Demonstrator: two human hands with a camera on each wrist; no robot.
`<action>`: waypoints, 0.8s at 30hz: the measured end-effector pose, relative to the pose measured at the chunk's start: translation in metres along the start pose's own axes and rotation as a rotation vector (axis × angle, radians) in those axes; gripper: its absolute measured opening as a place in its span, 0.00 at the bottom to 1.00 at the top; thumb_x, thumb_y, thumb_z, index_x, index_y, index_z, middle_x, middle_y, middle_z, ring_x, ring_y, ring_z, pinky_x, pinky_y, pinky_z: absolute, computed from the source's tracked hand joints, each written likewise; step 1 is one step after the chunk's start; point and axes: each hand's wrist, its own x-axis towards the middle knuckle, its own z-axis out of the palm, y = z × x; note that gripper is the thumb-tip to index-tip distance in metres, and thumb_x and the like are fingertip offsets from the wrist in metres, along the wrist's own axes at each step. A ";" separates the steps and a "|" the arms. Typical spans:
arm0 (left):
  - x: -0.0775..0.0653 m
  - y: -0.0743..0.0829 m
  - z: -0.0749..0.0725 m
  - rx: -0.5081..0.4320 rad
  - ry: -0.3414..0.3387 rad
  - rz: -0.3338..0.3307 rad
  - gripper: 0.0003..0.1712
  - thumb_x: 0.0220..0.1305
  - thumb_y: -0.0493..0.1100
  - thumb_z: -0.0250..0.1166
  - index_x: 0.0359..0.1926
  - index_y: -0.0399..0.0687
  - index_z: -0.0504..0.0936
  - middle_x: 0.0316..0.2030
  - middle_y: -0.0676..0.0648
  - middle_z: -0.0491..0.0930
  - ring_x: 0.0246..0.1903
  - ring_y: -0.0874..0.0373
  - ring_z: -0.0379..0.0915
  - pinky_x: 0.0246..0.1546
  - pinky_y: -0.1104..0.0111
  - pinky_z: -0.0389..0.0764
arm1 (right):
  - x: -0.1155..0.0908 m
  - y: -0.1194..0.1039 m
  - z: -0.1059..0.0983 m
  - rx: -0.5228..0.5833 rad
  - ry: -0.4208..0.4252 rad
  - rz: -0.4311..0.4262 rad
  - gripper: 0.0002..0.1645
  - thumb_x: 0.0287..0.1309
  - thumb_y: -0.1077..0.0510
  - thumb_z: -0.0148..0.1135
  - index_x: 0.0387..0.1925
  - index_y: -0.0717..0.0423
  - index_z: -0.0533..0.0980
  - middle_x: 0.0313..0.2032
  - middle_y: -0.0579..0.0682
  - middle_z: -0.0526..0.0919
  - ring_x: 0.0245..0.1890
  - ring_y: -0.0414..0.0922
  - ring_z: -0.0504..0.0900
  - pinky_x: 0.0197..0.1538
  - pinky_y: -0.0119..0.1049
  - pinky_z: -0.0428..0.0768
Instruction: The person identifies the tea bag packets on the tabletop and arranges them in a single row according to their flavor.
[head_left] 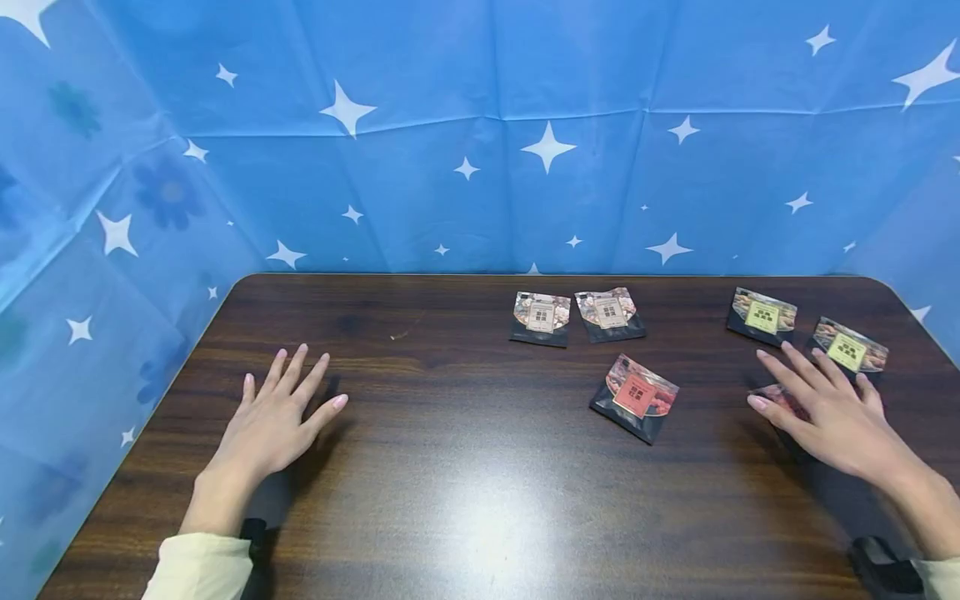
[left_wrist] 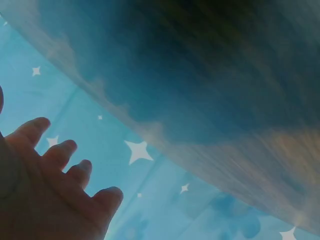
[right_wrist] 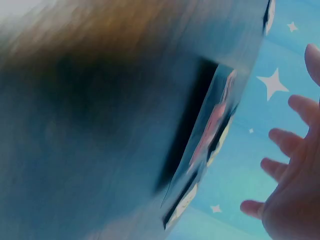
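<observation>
My left hand [head_left: 273,421] hovers above the left part of the dark wooden table, fingers spread and holding nothing. On the right, my right hand [head_left: 832,417] is spread over a red-labelled packet [head_left: 780,398] and partly hides it. Just beyond its fingertips lie two packets with yellow-green labels, one packet [head_left: 762,315] farther left and one packet [head_left: 849,348] nearer the table's right edge. In the right wrist view, the red-labelled packet [right_wrist: 207,130] lies flat on the table below the open palm. In the left wrist view, the left fingers [left_wrist: 67,155] show against the blue cloth.
Another red-labelled packet [head_left: 636,397] lies right of the table's middle. Behind it are two packets with pale labels, a left packet [head_left: 541,318] and a right packet [head_left: 611,313]. A blue star-patterned cloth [head_left: 420,75] hangs along the back and left sides of the table [head_left: 420,500].
</observation>
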 end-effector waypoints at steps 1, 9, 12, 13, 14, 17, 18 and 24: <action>-0.001 -0.001 0.000 -0.002 -0.002 0.001 0.44 0.65 0.69 0.37 0.71 0.44 0.47 0.69 0.35 0.36 0.67 0.40 0.25 0.56 0.38 0.31 | -0.001 0.001 -0.001 0.009 0.006 -0.010 0.41 0.64 0.39 0.46 0.71 0.49 0.45 0.68 0.63 0.44 0.66 0.64 0.37 0.51 0.72 0.35; -0.005 -0.010 -0.003 -0.027 0.010 0.003 0.43 0.66 0.66 0.38 0.71 0.43 0.44 0.69 0.34 0.35 0.66 0.40 0.24 0.57 0.40 0.33 | -0.014 0.015 -0.001 0.087 0.036 -0.103 0.41 0.61 0.48 0.55 0.69 0.57 0.51 0.64 0.68 0.54 0.63 0.67 0.50 0.48 0.71 0.47; -0.007 -0.014 -0.004 -0.037 0.020 0.005 0.43 0.67 0.66 0.38 0.71 0.43 0.43 0.68 0.33 0.35 0.66 0.40 0.23 0.58 0.41 0.34 | -0.020 0.020 -0.002 0.041 0.037 -0.114 0.40 0.60 0.49 0.57 0.66 0.64 0.55 0.59 0.72 0.62 0.56 0.69 0.60 0.47 0.68 0.57; -0.008 -0.014 -0.004 -0.040 0.023 0.006 0.43 0.67 0.65 0.39 0.71 0.43 0.43 0.68 0.33 0.35 0.66 0.40 0.23 0.58 0.42 0.34 | -0.022 0.021 -0.002 0.022 0.039 -0.115 0.39 0.60 0.49 0.57 0.65 0.66 0.57 0.57 0.73 0.64 0.53 0.69 0.63 0.46 0.67 0.61; -0.008 -0.015 -0.004 -0.041 0.026 0.007 0.43 0.67 0.65 0.39 0.71 0.43 0.43 0.68 0.33 0.35 0.66 0.40 0.24 0.59 0.42 0.34 | -0.024 0.022 -0.002 0.006 0.033 -0.110 0.39 0.60 0.49 0.57 0.64 0.68 0.57 0.55 0.74 0.65 0.51 0.70 0.65 0.44 0.66 0.63; -0.008 -0.015 -0.004 -0.055 0.033 0.013 0.43 0.67 0.65 0.40 0.71 0.42 0.43 0.68 0.33 0.36 0.67 0.41 0.23 0.59 0.43 0.34 | -0.030 0.024 -0.002 -0.007 -0.001 -0.078 0.38 0.60 0.49 0.56 0.61 0.72 0.60 0.52 0.76 0.67 0.48 0.71 0.67 0.43 0.64 0.66; -0.007 -0.014 -0.004 -0.058 0.036 0.016 0.43 0.67 0.64 0.40 0.71 0.42 0.44 0.68 0.33 0.37 0.67 0.41 0.24 0.59 0.44 0.34 | -0.031 0.024 -0.003 0.004 -0.013 -0.065 0.37 0.61 0.49 0.56 0.60 0.73 0.60 0.51 0.77 0.67 0.48 0.71 0.66 0.42 0.64 0.66; 0.000 -0.004 -0.003 -0.072 0.033 0.032 0.45 0.65 0.66 0.42 0.70 0.41 0.46 0.68 0.33 0.40 0.67 0.40 0.29 0.60 0.45 0.38 | -0.037 0.022 -0.002 0.068 -0.132 0.006 0.35 0.62 0.48 0.54 0.57 0.75 0.64 0.52 0.79 0.65 0.48 0.73 0.66 0.43 0.63 0.66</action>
